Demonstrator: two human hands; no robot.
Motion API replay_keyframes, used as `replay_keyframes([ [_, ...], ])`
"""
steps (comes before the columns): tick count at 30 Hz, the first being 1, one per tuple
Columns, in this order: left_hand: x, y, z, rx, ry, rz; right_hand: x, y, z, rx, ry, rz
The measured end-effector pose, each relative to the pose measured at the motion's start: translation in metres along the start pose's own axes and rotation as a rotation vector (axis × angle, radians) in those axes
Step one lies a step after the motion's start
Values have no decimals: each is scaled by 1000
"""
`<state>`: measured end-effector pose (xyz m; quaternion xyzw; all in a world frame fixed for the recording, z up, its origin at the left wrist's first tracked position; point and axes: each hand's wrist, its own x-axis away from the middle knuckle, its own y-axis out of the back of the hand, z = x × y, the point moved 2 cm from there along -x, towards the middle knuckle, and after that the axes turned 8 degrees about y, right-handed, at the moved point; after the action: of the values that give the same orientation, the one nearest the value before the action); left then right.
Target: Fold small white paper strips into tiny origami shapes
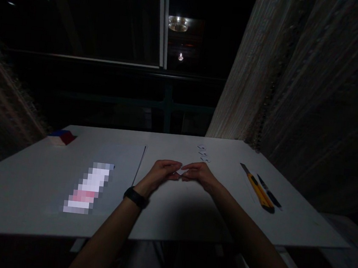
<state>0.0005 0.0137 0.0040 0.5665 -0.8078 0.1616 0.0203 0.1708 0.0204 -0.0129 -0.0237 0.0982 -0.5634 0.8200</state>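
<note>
There are four white pieces [180, 172], one cutter [260, 193].

Left hand [161, 170] and right hand [203, 175] pinch a tiny white piece [180, 171] over a white desk [165, 205], yellow cutter [259, 190] off right.

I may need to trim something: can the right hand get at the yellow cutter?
Probably yes: the yellow cutter lies uncovered on the table, nothing in between, though the right hand would first have to release the white piece.
</note>
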Motion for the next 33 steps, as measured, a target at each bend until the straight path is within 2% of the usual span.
replay_keyframes([
  [3, 1, -1, 0, -21, -48, 68, -2, 2, -1, -2, 11, -62],
  [5, 1, -2, 0, -62, -104, 60, -3, 3, 0, -6, 16, -105],
  [9, -2, -1, 0, -245, -226, -103, -3, 2, 2, -26, -2, -152],
  [13, 0, -2, -4, -436, -311, -239, -2, 1, 3, -42, 4, -121],
  [20, 4, -5, -6, -513, -379, -217, -3, 4, 3, -25, 40, -54],
  [26, 4, -4, -6, -444, -364, -236, -4, 6, 0, -24, 82, -123],
  [33, 8, -7, -9, -498, -396, -217, -5, 6, 2, 20, 92, -144],
])
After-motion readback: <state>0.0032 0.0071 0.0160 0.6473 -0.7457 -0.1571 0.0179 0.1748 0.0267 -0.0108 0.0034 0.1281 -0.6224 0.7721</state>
